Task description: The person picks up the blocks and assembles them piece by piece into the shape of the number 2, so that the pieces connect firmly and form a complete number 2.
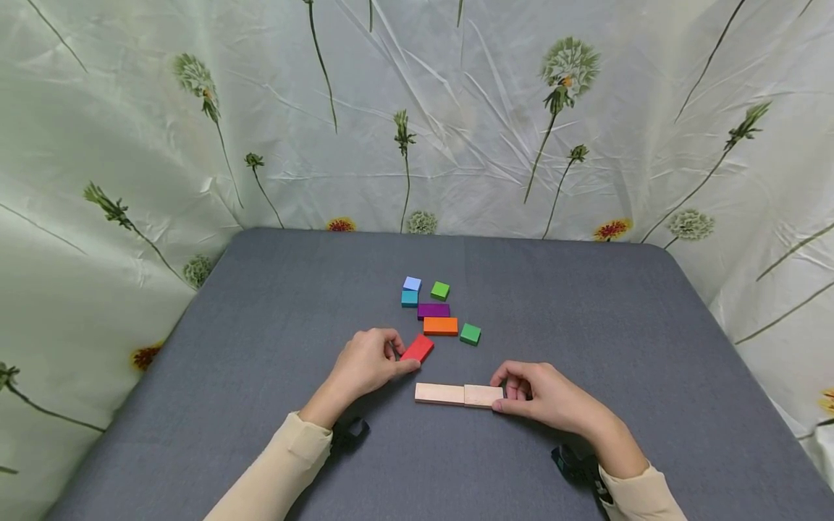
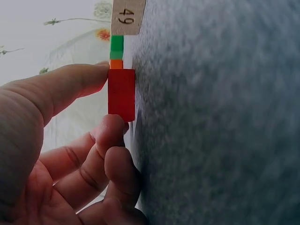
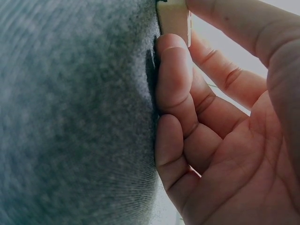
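My left hand (image 1: 368,362) pinches a red block (image 1: 418,349) between thumb and fingers, low over the grey cloth. In the left wrist view the red block (image 2: 121,95) shows its end face, with the thumb on one side and a fingertip on the other. Two plain wooden blocks lie end to end in a row in front of me, a left one (image 1: 439,394) and a right one (image 1: 483,396). My right hand (image 1: 544,394) grips the right wooden block at its outer end. The number 49 is printed on the end of a wooden block (image 2: 126,17).
Beyond the hands lie an orange block (image 1: 440,326), a purple block (image 1: 433,311), a dark green block (image 1: 470,333), a light green block (image 1: 439,291), a teal block (image 1: 409,299) and a light blue block (image 1: 412,284). A flowered curtain (image 1: 469,145) hangs behind the grey table (image 1: 313,289).
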Tool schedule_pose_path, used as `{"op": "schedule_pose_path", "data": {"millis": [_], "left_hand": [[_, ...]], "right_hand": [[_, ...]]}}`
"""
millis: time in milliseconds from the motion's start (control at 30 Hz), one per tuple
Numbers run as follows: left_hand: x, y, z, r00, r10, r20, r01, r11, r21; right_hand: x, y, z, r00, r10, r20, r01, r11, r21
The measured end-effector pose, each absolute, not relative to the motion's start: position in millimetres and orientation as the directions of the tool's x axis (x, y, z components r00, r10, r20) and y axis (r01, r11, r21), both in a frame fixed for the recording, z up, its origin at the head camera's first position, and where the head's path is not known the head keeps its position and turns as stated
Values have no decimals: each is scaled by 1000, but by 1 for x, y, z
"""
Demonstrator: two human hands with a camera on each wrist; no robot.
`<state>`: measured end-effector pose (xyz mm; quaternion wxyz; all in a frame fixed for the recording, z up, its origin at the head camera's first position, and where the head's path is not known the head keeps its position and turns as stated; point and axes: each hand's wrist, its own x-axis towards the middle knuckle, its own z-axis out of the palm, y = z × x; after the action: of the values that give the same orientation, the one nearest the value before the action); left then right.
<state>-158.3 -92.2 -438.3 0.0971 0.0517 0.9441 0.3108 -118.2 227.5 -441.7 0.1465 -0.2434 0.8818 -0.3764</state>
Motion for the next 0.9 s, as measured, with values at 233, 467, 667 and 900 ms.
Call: {"op": "schedule_pose_path", "data": {"millis": [233, 467, 667, 900], "left_hand": [[-154, -87, -438, -972, 172, -161, 42, 800, 598], [-152, -86, -439, -971, 184, -153, 55, 795, 604], [-151, -85, -438, -969, 192, -158, 61, 800, 598], [-150, -86, -438, -966, 204, -156, 72, 798, 598]], "right_hand": [[-119, 227, -442, -840, -536, -86, -312, 606, -732], [-119, 227, -442, -839, -538, -84, -317, 608, -728], [-119, 227, -442, -840, -535, -86, -312, 608, -730], [-119, 227, -441, -841, -533, -95, -306, 612, -729]]}}
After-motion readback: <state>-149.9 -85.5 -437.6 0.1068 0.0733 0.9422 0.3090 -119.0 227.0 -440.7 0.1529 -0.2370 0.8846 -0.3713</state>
